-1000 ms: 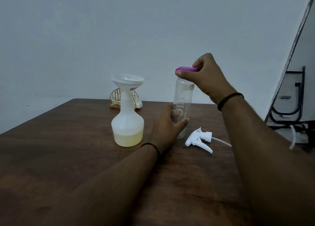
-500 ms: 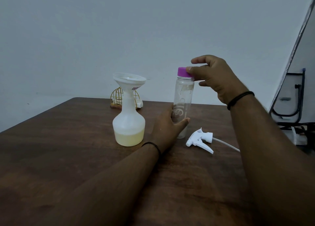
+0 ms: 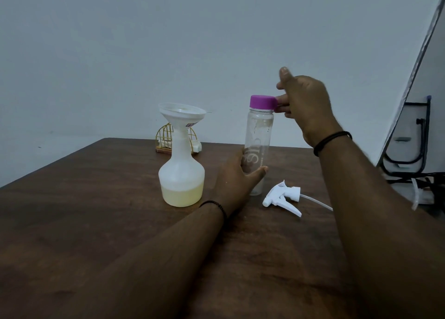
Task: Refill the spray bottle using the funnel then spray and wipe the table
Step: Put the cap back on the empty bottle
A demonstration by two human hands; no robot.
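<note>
A white spray bottle stands on the brown table with pale yellow liquid in its bottom part. A white funnel sits in its neck. To its right stands a clear, nearly empty bottle with a purple cap on top. My left hand grips the lower part of the clear bottle. My right hand is beside the cap, its fingers touching the cap's right side, thumb raised. The white trigger sprayer head lies on the table to the right, its tube pointing right.
A small gold wire holder stands behind the spray bottle near the table's far edge. A slanted board and a black metal frame are off the table at the right. A plain wall lies behind.
The purple cap now sits fully on the clear bottle. My right hand has turned and shifted to the cap's right side, thumb lifted. My left hand stays on the bottle.
</note>
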